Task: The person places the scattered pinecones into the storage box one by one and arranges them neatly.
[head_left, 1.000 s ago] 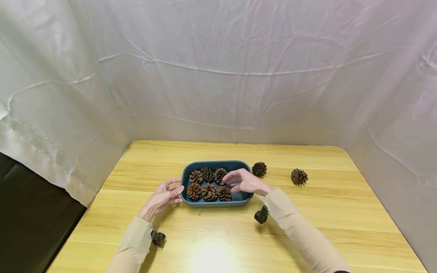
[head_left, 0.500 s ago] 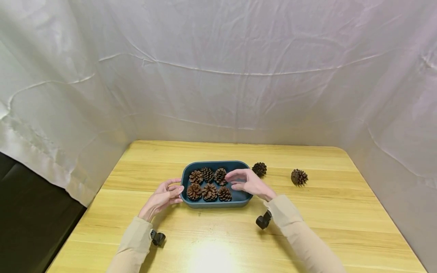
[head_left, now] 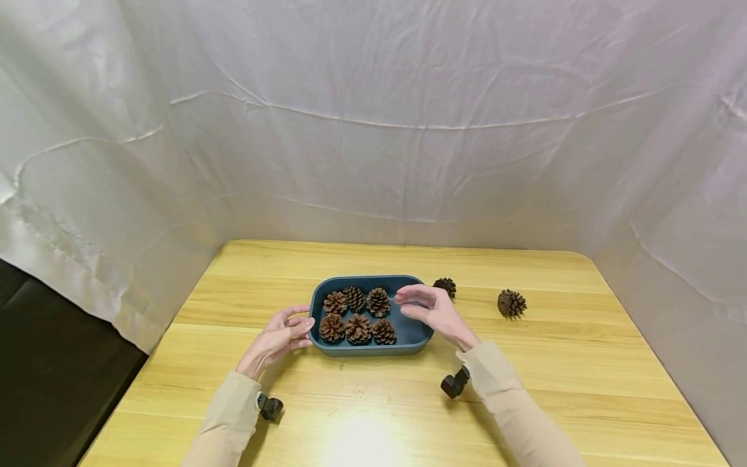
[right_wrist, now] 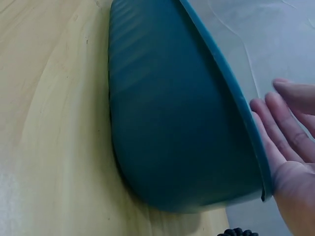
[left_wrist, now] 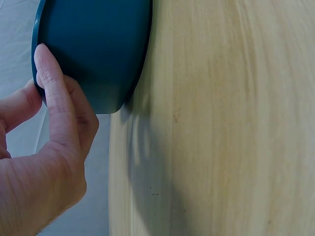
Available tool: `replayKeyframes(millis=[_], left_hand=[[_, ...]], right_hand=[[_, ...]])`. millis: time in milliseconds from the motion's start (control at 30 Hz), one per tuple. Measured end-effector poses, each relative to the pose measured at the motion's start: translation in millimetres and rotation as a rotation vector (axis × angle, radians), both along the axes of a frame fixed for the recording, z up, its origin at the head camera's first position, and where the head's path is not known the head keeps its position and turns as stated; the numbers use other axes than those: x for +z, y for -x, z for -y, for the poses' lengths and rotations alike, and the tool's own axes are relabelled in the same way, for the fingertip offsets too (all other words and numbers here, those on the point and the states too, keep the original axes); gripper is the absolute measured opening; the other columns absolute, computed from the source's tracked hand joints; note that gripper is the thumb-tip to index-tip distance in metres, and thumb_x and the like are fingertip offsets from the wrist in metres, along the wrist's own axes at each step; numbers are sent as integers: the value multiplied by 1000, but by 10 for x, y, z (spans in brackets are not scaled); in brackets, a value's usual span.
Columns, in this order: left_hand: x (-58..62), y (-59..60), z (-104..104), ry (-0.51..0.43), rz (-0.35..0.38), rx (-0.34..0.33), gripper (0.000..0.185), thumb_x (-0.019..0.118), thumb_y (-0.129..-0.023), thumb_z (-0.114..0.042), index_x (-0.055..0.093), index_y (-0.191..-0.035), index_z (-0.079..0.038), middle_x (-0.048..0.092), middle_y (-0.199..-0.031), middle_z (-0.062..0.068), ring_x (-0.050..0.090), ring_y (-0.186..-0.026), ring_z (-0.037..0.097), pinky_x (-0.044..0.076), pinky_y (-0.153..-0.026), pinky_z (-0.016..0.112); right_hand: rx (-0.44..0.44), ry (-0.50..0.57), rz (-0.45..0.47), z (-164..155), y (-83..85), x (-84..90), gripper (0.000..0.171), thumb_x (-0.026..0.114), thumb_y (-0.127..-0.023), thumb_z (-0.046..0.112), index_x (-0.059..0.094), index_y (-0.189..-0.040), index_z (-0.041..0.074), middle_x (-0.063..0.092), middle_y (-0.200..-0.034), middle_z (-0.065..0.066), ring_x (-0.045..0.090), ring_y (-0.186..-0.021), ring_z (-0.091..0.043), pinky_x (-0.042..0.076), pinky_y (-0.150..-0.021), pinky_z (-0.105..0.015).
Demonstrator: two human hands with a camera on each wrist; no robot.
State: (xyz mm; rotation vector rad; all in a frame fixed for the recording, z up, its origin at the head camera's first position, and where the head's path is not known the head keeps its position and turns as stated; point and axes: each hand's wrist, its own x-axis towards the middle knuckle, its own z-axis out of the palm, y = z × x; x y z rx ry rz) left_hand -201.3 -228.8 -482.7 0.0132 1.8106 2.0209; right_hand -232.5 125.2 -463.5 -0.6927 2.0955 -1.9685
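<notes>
Several brown pinecones (head_left: 358, 329) lie in the left and middle parts of a deep blue-green tray (head_left: 369, 351). My left hand (head_left: 274, 338) holds the tray's left end, with thumb and fingers at the rim, as the left wrist view (left_wrist: 54, 113) also has it. Over the tray's bare right part hovers my right hand (head_left: 439, 316), fingers loosely bent and nothing in them. In the right wrist view that hand (right_wrist: 293, 132) shows beyond the tray's rim (right_wrist: 236, 93). A dark pinecone (head_left: 446, 286) sits on the table just past the right hand, partly hidden by it.
Another dark pinecone (head_left: 511, 303) rests farther right on the wooden table (head_left: 560, 363). Pale curtains (head_left: 408, 162) hang behind the table and along both sides. A black surface (head_left: 52, 363) lies past the left table edge.
My right hand has drawn back to the right, away from the pinecones, uncovering more of the tray's right part. It now overlaps the nearer loose pinecone. The left hand and tray stay put.
</notes>
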Motion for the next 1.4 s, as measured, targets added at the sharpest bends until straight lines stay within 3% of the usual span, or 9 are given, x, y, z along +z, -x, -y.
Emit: replayKeyframes(millis=[100, 200, 333, 567, 1000, 1167, 1400], left_hand=[[-6, 2, 2, 2, 0, 0, 60, 52, -103, -4, 18, -151, 10, 62, -98, -3, 62, -76, 6, 60, -71, 19], [-7, -1, 1, 1, -1, 0, 60, 52, -103, -4, 18, -151, 10, 62, -98, -3, 62, -76, 6, 60, -72, 19], [-9, -4, 4, -4, -5, -2, 60, 52, -103, -3, 18, -150, 10, 62, -99, -3, 62, -76, 7, 60, -72, 19], [-19, -2, 11, -5, -10, -2, 59, 52, -103, -4, 18, -150, 10, 63, -99, -3, 62, -77, 6, 60, -72, 19], [-23, 2, 14, -5, -5, -4, 61, 52, -103, -4, 17, -151, 10, 63, -100, -3, 62, -78, 6, 60, -73, 20], [-24, 3, 14, -6, -8, -7, 60, 52, -103, -5, 17, -151, 10, 64, -99, -3, 63, -77, 6, 60, -73, 20], [-24, 3, 18, -10, -8, -8, 61, 52, -103, -4, 17, -151, 10, 64, -99, -3, 63, -78, 6, 60, -73, 19]], right_hand=[[-61, 32, -11, -23, -10, -11, 42, 70, -92, 2, 56, -128, -14, 66, -123, -30, 70, -111, -20, 60, -92, -24], [-132, 68, -20, -42, -18, -31, 43, 72, -90, 1, 57, -127, -14, 70, -118, -22, 71, -106, -18, 60, -91, -23], [-225, 141, -38, -72, -33, -86, 43, 73, -88, -2, 56, -125, -16, 72, -114, -19, 71, -98, -7, 60, -90, -21], [-383, 287, -51, -149, -57, -163, 43, 72, -86, -9, 52, -122, -22, 75, -103, 1, 71, -93, -5, 60, -88, -18], [-636, 476, -62, -364, -86, -224, 41, 67, -87, -15, 50, -123, -24, 75, -98, -1, 73, -85, -9, 62, -82, -22], [-756, 489, -31, -486, -104, -245, 40, 71, -87, -7, 55, -123, -17, 74, -97, 1, 72, -84, -7, 61, -82, -20], [-854, 589, 4, -631, -131, -263, 44, 76, -86, 1, 57, -124, -13, 72, -97, -4, 71, -81, -12, 63, -79, -23]])
